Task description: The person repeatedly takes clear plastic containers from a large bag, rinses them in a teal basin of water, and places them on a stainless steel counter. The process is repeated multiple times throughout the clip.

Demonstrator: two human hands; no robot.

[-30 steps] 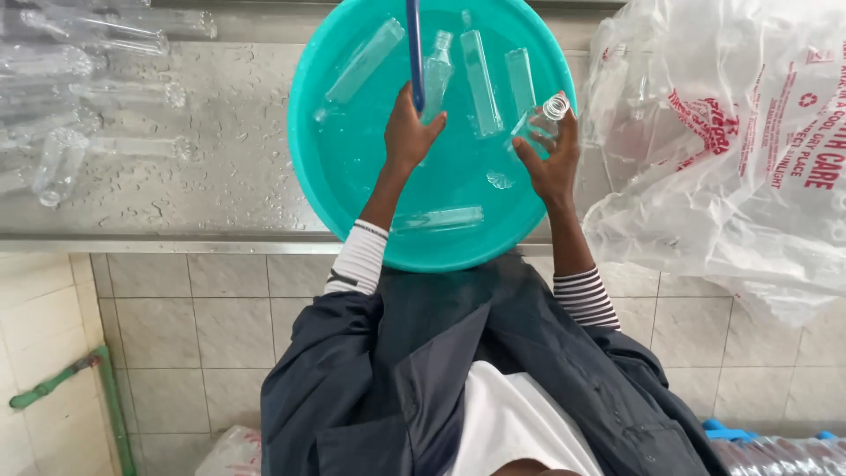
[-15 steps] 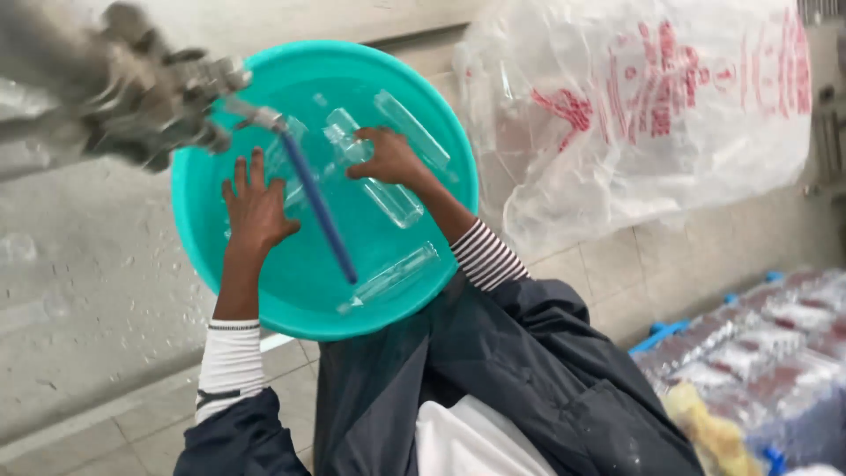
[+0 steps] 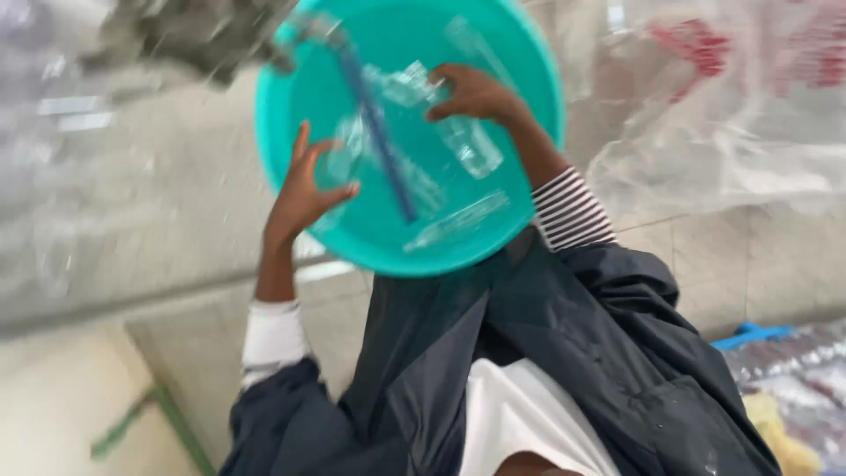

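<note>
A round teal basin (image 3: 401, 35) sits on a wet counter and holds several clear plastic bottles. My left hand (image 3: 300, 194) is at the basin's left side, its thumb and fingers curled around a clear bottle (image 3: 345, 152). My right hand (image 3: 474, 92) reaches in from the right, with its fingers closed on another clear bottle (image 3: 471, 145). A dark blue tube (image 3: 379, 150) runs down into the basin between my hands. One more bottle (image 3: 458, 220) lies near the basin's front rim. The whole view is blurred by motion.
A grey tap (image 3: 203, 35) hangs blurred at the upper left over the grey counter (image 3: 132, 220). A large clear plastic bag with red print (image 3: 723, 106) lies to the right. Below are a tiled wall, a green pipe (image 3: 141, 414) and wrapped bottles (image 3: 793, 379).
The view has swung and come closer, so the basin sits higher in frame. My left hand has gone from lying flat in the basin to curling around a bottle. My right hand stays on its bottle.
</note>
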